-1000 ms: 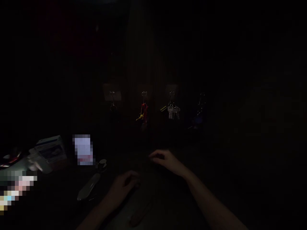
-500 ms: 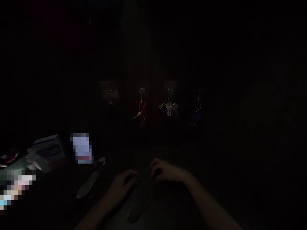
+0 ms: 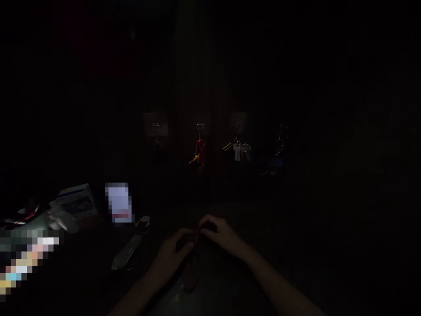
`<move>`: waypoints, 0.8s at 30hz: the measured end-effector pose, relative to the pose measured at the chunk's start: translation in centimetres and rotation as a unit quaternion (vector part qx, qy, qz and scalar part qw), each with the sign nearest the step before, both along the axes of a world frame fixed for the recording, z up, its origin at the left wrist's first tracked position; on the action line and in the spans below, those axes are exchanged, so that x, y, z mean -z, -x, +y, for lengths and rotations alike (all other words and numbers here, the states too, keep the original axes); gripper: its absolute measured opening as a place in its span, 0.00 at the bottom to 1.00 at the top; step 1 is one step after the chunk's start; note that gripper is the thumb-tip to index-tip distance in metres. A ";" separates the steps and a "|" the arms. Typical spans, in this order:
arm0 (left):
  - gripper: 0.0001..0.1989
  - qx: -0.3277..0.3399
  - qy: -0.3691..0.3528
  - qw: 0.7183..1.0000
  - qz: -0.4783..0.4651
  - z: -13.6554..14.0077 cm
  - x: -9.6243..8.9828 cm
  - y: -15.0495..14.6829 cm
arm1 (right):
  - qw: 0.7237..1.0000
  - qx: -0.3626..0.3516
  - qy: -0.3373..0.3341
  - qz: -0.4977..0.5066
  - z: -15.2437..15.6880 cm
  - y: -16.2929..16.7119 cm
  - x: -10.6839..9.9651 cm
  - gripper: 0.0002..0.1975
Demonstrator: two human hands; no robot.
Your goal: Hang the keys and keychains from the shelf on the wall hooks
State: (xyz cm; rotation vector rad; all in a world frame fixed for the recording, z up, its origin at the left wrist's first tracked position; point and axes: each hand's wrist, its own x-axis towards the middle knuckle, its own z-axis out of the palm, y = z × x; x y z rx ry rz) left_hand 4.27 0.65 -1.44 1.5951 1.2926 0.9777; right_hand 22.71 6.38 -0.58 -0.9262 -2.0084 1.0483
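The scene is very dark. Near the middle, my left hand (image 3: pixel 173 251) is closed, with thumb and fingers bent towards my right hand (image 3: pixel 220 230). That hand is pinched too, and the fingertips of both nearly meet. A small dark reddish thing (image 3: pixel 197 236) shows between them, too dim to name. Below it is a dark, rounded, elongated thing (image 3: pixel 190 278); it seems joined to what the fingers hold, but I cannot tell for sure.
Hooks ahead carry a bare ring (image 3: pixel 158 146), a red and yellow cord (image 3: pixel 200 152), keys (image 3: pixel 241 150) and a dark bluish item (image 3: pixel 278 163). To the left are a box (image 3: pixel 77 206), a lit blurred screen (image 3: pixel 119 202), a pale elongated object (image 3: pixel 127 252) and a shiny round item (image 3: pixel 144 224).
My right hand has moved left and the left a little right, so their fingertips come together. The dark rounded thing has shifted slightly up and right. The whole view has shifted a little.
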 end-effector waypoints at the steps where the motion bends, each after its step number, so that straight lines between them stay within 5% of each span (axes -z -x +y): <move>1: 0.12 -0.001 0.004 1.000 -0.005 0.0 -0.1 -0.1 | 1.000 0.004 0.004 0.011 -0.1 0.3 -0.1 0.05; 12: 0.09 -0.105 -0.017 0.993 -0.047 0.7 0.0 0.1 | 0.990 0.029 0.099 0.092 -0.9 2.3 0.1 0.09; 24: 0.12 -0.106 -0.003 0.993 -0.052 0.5 -0.6 0.2 | 0.993 0.086 0.047 0.062 -0.9 2.1 -1.1 0.04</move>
